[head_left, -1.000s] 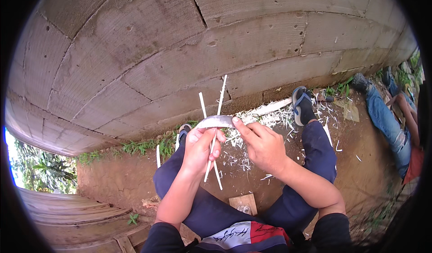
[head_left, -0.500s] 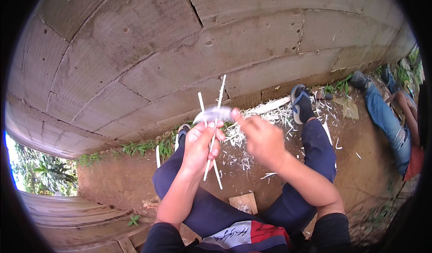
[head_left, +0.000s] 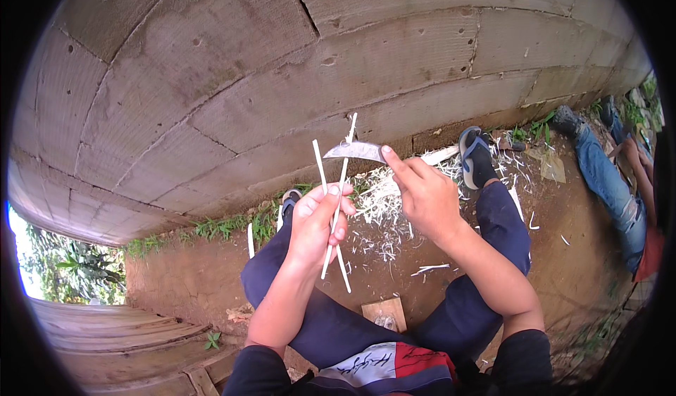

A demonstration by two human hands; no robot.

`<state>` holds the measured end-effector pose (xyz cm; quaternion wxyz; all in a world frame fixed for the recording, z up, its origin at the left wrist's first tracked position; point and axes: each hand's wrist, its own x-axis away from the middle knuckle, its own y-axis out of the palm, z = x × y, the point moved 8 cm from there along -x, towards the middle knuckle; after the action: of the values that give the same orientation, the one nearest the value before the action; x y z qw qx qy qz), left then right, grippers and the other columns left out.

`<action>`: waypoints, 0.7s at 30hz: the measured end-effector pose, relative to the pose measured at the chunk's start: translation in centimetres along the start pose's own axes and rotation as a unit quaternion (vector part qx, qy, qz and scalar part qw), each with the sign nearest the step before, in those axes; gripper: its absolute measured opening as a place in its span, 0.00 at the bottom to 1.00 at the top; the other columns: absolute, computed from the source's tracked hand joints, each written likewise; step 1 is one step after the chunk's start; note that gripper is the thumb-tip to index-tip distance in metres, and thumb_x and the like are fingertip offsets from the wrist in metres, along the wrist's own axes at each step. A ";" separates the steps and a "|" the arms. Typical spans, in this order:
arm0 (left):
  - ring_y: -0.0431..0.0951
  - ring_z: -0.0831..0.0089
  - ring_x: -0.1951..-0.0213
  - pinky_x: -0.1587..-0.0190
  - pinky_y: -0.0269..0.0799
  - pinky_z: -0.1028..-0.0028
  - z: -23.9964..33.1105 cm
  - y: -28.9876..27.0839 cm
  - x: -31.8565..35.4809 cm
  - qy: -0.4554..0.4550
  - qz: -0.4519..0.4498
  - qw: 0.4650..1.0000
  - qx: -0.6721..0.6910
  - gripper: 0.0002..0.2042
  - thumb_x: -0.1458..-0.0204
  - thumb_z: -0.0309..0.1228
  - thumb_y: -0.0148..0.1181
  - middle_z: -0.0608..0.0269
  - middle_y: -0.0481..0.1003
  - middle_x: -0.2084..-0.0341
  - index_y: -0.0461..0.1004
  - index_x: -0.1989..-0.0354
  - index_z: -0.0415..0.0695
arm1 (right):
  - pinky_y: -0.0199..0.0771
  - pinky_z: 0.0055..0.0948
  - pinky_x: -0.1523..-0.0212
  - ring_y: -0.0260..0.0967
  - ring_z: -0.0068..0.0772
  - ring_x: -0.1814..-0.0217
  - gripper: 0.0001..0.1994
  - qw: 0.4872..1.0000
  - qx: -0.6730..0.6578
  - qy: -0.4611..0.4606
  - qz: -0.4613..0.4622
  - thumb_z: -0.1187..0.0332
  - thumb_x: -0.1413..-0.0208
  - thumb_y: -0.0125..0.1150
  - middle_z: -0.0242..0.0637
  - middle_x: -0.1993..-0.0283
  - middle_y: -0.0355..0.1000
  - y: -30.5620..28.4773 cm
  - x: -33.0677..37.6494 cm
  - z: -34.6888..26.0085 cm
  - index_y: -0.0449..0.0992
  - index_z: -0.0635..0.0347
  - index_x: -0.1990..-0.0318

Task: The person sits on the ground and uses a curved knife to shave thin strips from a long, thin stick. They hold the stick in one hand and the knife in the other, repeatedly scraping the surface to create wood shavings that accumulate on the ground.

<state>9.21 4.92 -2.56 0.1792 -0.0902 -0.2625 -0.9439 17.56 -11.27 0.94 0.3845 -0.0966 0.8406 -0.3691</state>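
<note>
My left hand (head_left: 315,220) is closed around two thin, pale wooden sticks that cross each other in its grip. One stick (head_left: 319,162) leans left at its top; the other stick (head_left: 353,123) rises farther, leaning right. In my closed right hand (head_left: 431,202) is a knife with a curved, sickle-like blade (head_left: 360,151), its handle hidden by the fingers. The index finger lies along the base of the blade. The blade crosses the longer stick near its upper end, where a small curl of shaving stands. The blade's tip reaches close to the shorter stick.
Pale shavings (head_left: 384,199) cover the dirt between my feet, below a block wall (head_left: 267,128). Between my legs lies a small wooden board (head_left: 387,310) with something clear on it. At the right is another person's leg in torn jeans (head_left: 605,178).
My right hand has moved the knife upward, from just above my left hand to near the longer stick's top. A curl of shaving now shows at the blade. The left hand keeps its grip.
</note>
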 end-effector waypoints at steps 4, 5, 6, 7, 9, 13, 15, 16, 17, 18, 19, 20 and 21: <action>0.65 0.85 0.88 0.88 0.57 0.85 0.0 0.2 0.2 0.009 -0.013 0.999 -0.037 0.12 0.32 0.31 0.47 0.61 0.77 0.75 0.73 0.54 0.34 | 0.77 0.32 0.75 0.74 0.34 0.73 0.30 0.991 -0.042 -0.121 -0.032 0.76 0.50 0.58 0.31 0.65 0.74 0.1 0.3 -2.2 0.73 0.42 0.36; 0.65 0.85 0.88 0.88 0.57 0.85 0.0 0.3 0.2 0.007 -0.013 0.999 -0.028 0.12 0.32 0.31 0.47 0.61 0.77 0.75 0.73 0.54 0.34 | 0.77 0.32 0.75 0.75 0.34 0.73 0.31 0.997 -0.008 -0.065 -0.032 0.76 0.51 0.58 0.31 0.65 0.74 0.1 0.1 -1.3 0.72 0.40 0.36; 0.66 0.85 0.88 0.88 0.57 0.85 0.0 0.3 0.2 0.004 -0.014 1.000 -0.018 0.12 0.32 0.31 0.47 0.61 0.77 0.75 0.73 0.54 0.34 | 0.77 0.32 0.74 0.75 0.34 0.73 0.32 0.999 0.008 -0.040 -0.025 0.76 0.51 0.58 0.30 0.65 0.74 -0.1 0.0 -0.9 0.72 0.38 0.35; 0.66 0.85 0.88 0.88 0.57 0.85 0.1 0.5 0.2 0.007 -0.022 1.000 0.000 0.12 0.32 0.31 0.47 0.61 0.77 0.75 0.73 0.54 0.34 | 0.77 0.32 0.74 0.75 0.33 0.72 0.33 0.999 0.040 0.014 -0.004 0.76 0.51 0.58 0.30 0.65 0.75 -0.5 -0.2 0.0 0.71 0.36 0.35; 0.65 0.85 0.88 0.88 0.56 0.85 0.1 0.6 0.3 0.008 -0.024 0.999 -0.023 0.12 0.32 0.31 0.47 0.61 0.77 0.74 0.73 0.54 0.34 | 0.75 0.35 0.74 0.74 0.37 0.74 0.29 0.995 -0.038 -0.091 -0.013 0.76 0.45 0.57 0.36 0.67 0.75 -0.6 -0.2 -1.5 0.71 0.45 0.34; 0.65 0.85 0.88 0.88 0.56 0.85 0.0 0.6 0.5 0.000 -0.016 0.999 -0.033 0.12 0.32 0.31 0.47 0.61 0.77 0.74 0.72 0.54 0.34 | 0.76 0.34 0.74 0.75 0.35 0.73 0.29 0.999 0.016 0.031 -0.001 0.76 0.48 0.59 0.35 0.68 0.75 -0.7 -0.6 1.1 0.73 0.44 0.36; 0.66 0.85 0.88 0.88 0.57 0.86 0.1 0.7 0.7 0.009 -0.021 0.999 -0.041 0.12 0.32 0.31 0.48 0.60 0.77 0.74 0.73 0.54 0.34 | 0.77 0.34 0.72 0.75 0.37 0.72 0.27 0.999 -0.018 -0.021 0.019 0.75 0.46 0.60 0.36 0.66 0.76 -0.6 -0.4 0.9 0.74 0.47 0.37; 0.66 0.85 0.87 0.87 0.57 0.85 0.1 0.9 0.8 0.010 -0.035 0.999 -0.034 0.12 0.32 0.31 0.48 0.60 0.77 0.74 0.72 0.54 0.34 | 0.77 0.34 0.71 0.75 0.39 0.72 0.26 0.998 -0.021 -0.057 0.015 0.75 0.46 0.60 0.37 0.66 0.76 -0.3 0.3 0.3 0.73 0.48 0.37; 0.66 0.85 0.87 0.87 0.57 0.85 0.0 0.8 0.8 0.013 -0.032 0.999 -0.034 0.12 0.32 0.31 0.48 0.60 0.77 0.74 0.72 0.54 0.34 | 0.77 0.33 0.71 0.76 0.40 0.72 0.26 0.992 -0.038 -0.121 0.010 0.75 0.45 0.60 0.38 0.65 0.76 0.1 0.9 -0.5 0.73 0.49 0.37; 0.66 0.85 0.87 0.87 0.57 0.85 0.0 0.6 0.8 0.012 -0.026 0.999 -0.033 0.12 0.32 0.31 0.48 0.60 0.77 0.74 0.72 0.54 0.34 | 0.77 0.32 0.72 0.77 0.37 0.69 0.24 0.992 -0.052 -0.111 -0.011 0.73 0.40 0.55 0.37 0.63 0.76 0.8 1.1 -0.1 0.72 0.41 0.35; 0.66 0.85 0.87 0.87 0.57 0.85 0.1 0.6 0.8 0.015 -0.028 0.999 -0.023 0.12 0.32 0.31 0.48 0.60 0.77 0.74 0.72 0.54 0.34 | 0.77 0.32 0.72 0.77 0.36 0.68 0.24 0.999 -0.027 -0.025 0.007 0.72 0.39 0.54 0.37 0.63 0.76 0.9 0.5 2.3 0.71 0.42 0.35; 0.66 0.85 0.87 0.87 0.58 0.85 0.0 0.4 0.7 0.002 -0.021 0.999 -0.028 0.12 0.32 0.32 0.48 0.60 0.77 0.74 0.73 0.54 0.35 | 0.77 0.31 0.71 0.77 0.34 0.68 0.23 0.999 -0.013 0.030 0.018 0.71 0.37 0.53 0.37 0.63 0.76 0.9 -0.6 4.8 0.71 0.43 0.35; 0.67 0.85 0.87 0.87 0.58 0.85 0.0 0.5 0.7 -0.001 -0.027 0.999 -0.031 0.12 0.32 0.32 0.48 0.61 0.77 0.73 0.73 0.54 0.35 | 0.77 0.31 0.71 0.77 0.33 0.68 0.23 0.996 0.002 0.082 0.030 0.71 0.36 0.52 0.38 0.63 0.76 0.5 -1.6 7.0 0.70 0.44 0.34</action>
<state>8.78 4.38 -2.15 0.1508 -0.0898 -0.2358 -0.9558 23.73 -14.05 -1.56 0.3258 -0.0397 0.8708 -0.3660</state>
